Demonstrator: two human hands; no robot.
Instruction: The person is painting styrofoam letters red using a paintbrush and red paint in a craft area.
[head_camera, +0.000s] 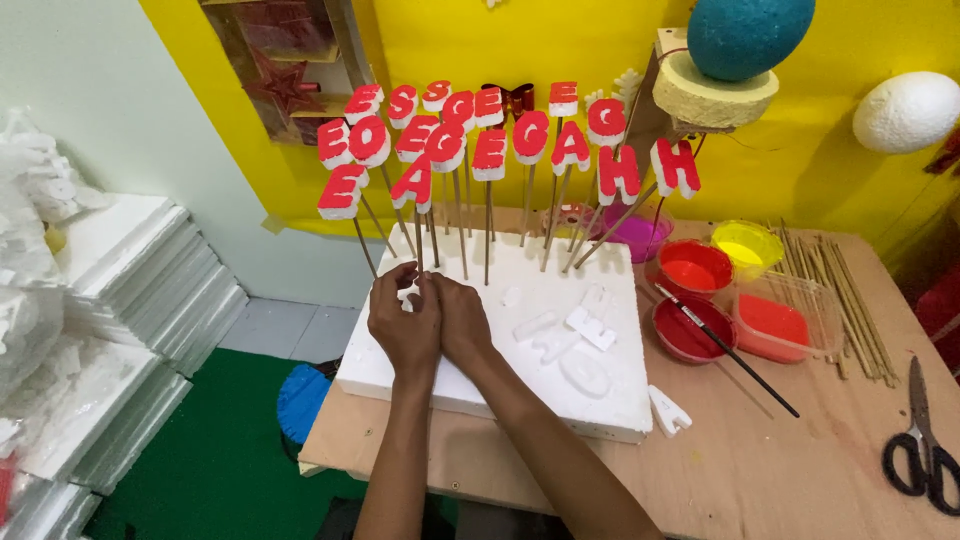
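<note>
My left hand (402, 325) and my right hand (463, 320) meet at the near left corner of a thick white foam block (500, 370). Together they pinch a small white foam piece (408, 294) between the fingertips. Several red-painted foam letters on wooden sticks (489, 150) stand stuck in the block's far side. A few unpainted white foam letters (590, 328) lie flat on the block to the right of my hands. Another white letter (668, 410) rests on the table by the block's near right corner.
Red paint bowls (695, 268), a yellow one (747, 243) and a pink one (638, 232) sit right of the block, with a brush (735, 352) across one. Bamboo sticks (850, 300) and scissors (925, 445) lie far right. Foam sheets (130, 290) stack on the left.
</note>
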